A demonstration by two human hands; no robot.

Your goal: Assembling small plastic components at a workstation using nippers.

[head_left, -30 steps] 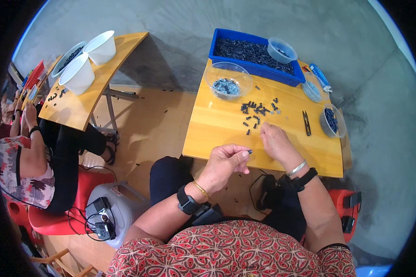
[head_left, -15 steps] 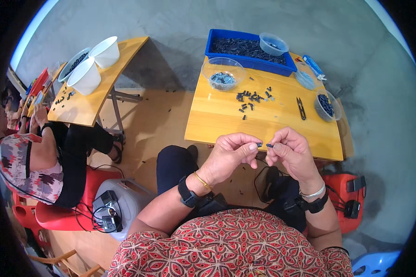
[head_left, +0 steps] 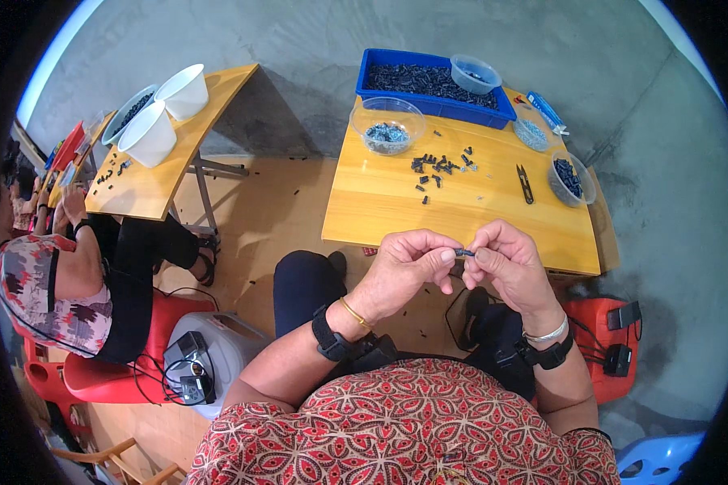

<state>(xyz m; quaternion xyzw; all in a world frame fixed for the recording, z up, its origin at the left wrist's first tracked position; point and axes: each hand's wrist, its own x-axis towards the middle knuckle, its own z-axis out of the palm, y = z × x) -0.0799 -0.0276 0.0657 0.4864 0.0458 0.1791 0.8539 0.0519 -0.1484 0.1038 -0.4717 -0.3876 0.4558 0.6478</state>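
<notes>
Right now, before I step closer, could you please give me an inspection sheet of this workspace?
Surface: yellow wooden table, loose dark pieces scattered on it.
Job's things: small dark item in hand; blue tray of dark parts at the far edge.
Clutter: black snips right of the loose pieces; dark bits on the floor.
Hands: left hand and right hand both pinch the small dark item.
Cables: black cables by the grey container, lower left.
Surroundings: co-worker at another table, left; grey wall beyond.

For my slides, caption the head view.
Left hand and right hand pinch a small dark part at a yellow wood-grain table.
</notes>
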